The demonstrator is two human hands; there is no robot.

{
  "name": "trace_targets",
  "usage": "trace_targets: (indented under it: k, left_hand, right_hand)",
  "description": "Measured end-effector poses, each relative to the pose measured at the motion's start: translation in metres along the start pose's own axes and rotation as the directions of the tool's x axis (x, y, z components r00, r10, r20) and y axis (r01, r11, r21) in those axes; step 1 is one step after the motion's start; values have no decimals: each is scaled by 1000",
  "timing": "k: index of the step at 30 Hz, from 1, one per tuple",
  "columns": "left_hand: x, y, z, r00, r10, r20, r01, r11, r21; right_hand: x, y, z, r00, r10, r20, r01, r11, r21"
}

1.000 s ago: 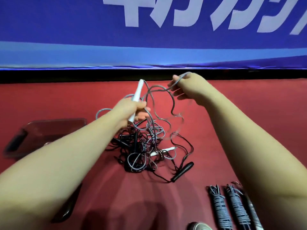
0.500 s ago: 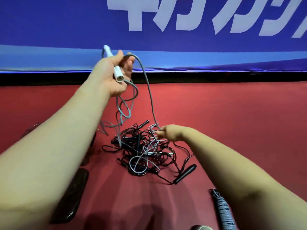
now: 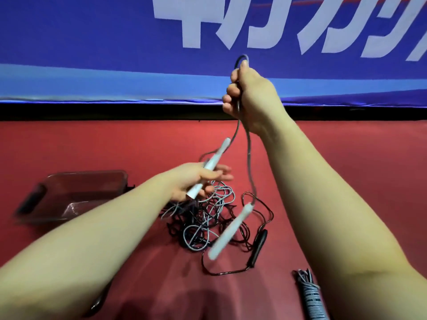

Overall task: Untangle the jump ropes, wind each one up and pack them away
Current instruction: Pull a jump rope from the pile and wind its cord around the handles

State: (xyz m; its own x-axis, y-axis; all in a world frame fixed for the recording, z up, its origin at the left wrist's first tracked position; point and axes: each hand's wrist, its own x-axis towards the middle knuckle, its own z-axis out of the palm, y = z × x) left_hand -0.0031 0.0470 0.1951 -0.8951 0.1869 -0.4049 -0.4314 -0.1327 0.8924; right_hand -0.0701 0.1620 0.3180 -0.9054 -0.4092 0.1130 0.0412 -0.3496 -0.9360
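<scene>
Head view: left hand (image 3: 196, 181) grips one white handle (image 3: 219, 152), raised right hand (image 3: 250, 95) clenches the grey rope (image 3: 249, 144), whose free handle (image 3: 228, 232) dangles above the tangle (image 3: 203, 219) beneath both hands and could snag a loop.

One wide-angle view from the person's head looks forward and down at a red surface (image 3: 346, 158), close behind the left hand (image 3: 196, 181) and right hand (image 3: 251, 95). It faces a blue banner (image 3: 92, 42) along the far edge.
</scene>
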Motion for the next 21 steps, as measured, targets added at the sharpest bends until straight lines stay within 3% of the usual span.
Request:
trace_targets:
  k: [3,5,7,11,16,17,18,19,20,21]
  left_hand:
    - [1,-8,14,991,-7,133,-1,998,60]
    - [1,-12,20,986,38,160,-49,997,64]
    - [1,-14,24,981,70,179,-73,997,14]
    - [2,-19,23,964,94,250,-104,994,27]
    - [2,-38,18,943,-29,331,-63,963,263]
    - [2,-41,18,949,-42,313,-47,961,272]
    - [2,-42,17,958,-49,282,-25,966,256]
    - [2,-42,15,967,-53,249,-9,970,244]
    - [2,-41,12,975,-56,217,0,968,249]
    - [3,-39,10,981,-59,185,10,966,258]
  right_hand:
    - [3,-3,-2,996,71,-47,-54,954,294]
    - [8,-4,-13,987,158,-33,-109,802,588]
    - [13,-1,-24,971,237,-26,-134,633,763]
    - [17,2,-44,941,312,-131,-21,440,898]
    - [22,-13,-93,936,242,-255,188,269,945]
    - [25,-14,-105,934,237,-269,192,302,934]
    - [26,-13,-115,924,251,-287,168,407,898]
    - [27,-8,-127,899,292,-326,96,595,798]
    - [26,1,-138,873,330,-359,-52,795,604]
    - [23,16,-149,852,365,-376,-252,915,316]
